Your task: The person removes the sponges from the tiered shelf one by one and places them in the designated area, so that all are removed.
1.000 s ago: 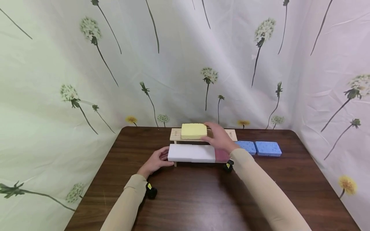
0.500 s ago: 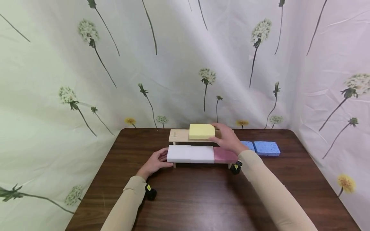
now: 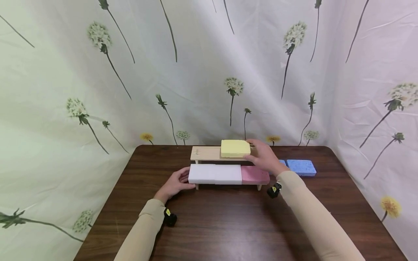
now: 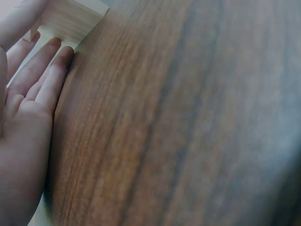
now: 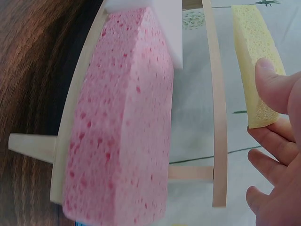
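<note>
My right hand pinches a pale yellow sponge, thumb on one face and fingers beneath. In the right wrist view a gap separates the yellow sponge from the upper plank of a two-tier wooden stand. Along the lower tier sit two white sponge-like blocks and a pink sponge at the right end. At the stand's left end rests my left hand, thumb toward the front, its fingers loosely extended beside the wood in the left wrist view.
Two blue sponges lie on the dark wood table right of the stand; one blue sponge shows fully, the other is mostly behind my right hand. A dandelion-print curtain hangs behind and at both sides.
My right hand has moved right along the upper tier with the yellow sponge, exposing more of the plank's left part. My left hand has stayed at the stand's left end.
</note>
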### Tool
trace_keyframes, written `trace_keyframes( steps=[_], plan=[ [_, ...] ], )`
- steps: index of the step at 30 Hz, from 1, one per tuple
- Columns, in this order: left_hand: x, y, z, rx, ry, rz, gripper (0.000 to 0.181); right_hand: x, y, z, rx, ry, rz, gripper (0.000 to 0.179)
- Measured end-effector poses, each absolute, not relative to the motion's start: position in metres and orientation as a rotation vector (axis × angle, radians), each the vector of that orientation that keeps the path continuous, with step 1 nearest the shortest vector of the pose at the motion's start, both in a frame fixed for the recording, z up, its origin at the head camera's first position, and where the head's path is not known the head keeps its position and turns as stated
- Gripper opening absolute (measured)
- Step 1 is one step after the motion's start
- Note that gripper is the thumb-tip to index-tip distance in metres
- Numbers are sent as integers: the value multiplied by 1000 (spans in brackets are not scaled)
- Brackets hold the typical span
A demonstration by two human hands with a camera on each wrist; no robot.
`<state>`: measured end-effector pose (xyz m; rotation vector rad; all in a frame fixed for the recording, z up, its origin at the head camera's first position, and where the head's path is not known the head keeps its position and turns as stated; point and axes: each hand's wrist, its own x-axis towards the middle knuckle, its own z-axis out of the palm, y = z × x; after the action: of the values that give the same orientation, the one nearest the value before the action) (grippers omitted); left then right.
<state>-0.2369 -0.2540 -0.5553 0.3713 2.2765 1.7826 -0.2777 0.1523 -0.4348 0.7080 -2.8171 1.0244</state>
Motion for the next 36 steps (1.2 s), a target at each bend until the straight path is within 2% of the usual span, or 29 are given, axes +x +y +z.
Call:
trace_keyframes(
  steps=[22, 36],
  plan=[
    [-236, -254, -555, 389, 2286, 1783, 81, -273, 190, -442, 686, -2733, 1010, 63],
    [-238, -254, -556, 396, 2284, 1781, 81, -271, 206, -442, 580, -2771, 1033, 63]
  ],
)
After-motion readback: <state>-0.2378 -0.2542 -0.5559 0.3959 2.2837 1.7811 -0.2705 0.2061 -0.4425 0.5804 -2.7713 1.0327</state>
